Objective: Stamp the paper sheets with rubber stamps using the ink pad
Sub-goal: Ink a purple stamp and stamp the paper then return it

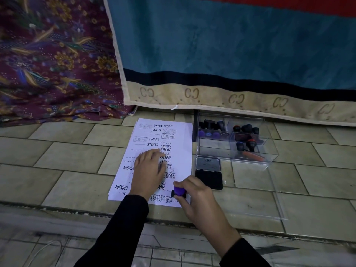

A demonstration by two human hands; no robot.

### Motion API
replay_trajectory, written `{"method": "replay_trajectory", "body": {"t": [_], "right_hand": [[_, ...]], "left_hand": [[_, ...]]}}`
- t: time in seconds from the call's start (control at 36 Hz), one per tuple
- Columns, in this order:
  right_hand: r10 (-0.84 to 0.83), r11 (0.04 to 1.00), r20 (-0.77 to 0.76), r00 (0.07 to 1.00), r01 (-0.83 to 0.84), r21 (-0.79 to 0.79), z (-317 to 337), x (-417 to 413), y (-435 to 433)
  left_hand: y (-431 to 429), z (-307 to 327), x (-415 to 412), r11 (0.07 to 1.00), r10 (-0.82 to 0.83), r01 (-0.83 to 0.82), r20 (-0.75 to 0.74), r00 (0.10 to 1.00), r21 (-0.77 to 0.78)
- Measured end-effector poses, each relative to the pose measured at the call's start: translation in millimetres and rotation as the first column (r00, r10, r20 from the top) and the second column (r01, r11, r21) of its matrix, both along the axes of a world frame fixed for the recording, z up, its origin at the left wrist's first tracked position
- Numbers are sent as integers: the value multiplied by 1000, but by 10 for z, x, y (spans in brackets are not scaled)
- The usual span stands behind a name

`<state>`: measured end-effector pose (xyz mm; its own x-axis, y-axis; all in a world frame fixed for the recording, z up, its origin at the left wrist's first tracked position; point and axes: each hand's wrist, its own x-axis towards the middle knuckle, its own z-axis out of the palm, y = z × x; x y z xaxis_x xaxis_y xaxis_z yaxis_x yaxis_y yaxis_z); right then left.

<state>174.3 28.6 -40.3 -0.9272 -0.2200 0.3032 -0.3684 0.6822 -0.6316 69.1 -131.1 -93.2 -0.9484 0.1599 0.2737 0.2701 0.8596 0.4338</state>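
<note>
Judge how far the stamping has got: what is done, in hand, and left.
Done: the top sheet already carries many prints, AIR MAIL, SAMPLE, AMENDED. In hand: the right hand presses a purple stamp on its near corner; the left hand holds it flat. Left: the sheets beneath, whose faces are hidden.

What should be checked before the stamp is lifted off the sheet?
1. Left hand flat on sheets, holding them down: ok.
2. Right hand grips stamp: ok.
3. Stamp base on top sheet, within its edge: ok.
4. Print under stamp clean: cannot tell, hidden.
5. Ink pad open beside sheets: ok.
6. Blank room left on top sheet: ok, right strip.
</note>
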Motion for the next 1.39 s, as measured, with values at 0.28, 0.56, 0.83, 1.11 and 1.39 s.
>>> {"method": "replay_trajectory", "body": {"t": [0.28,0.56,0.83,1.11,1.39], "right_hand": [[-177,977,68,982,184,-108,175,-206,210],[-530,812,32,848,517,-271,617,-414,1156],[-628,764,-75,774,632,129,474,-952,1977],[-646,745,164,746,568,350,404,-1207,2085],[-636,708,122,762,514,484,395,-1225,2085]], "left_hand": [[-7,20,5,1000,-6,6,3,1000,12],[41,111,-22,1000,14,-14,30,999,14],[54,146,-32,1000,30,-30,60,998,1],[45,126,-36,999,29,-30,70,997,11],[55,113,-30,999,39,-39,61,997,5]]}}
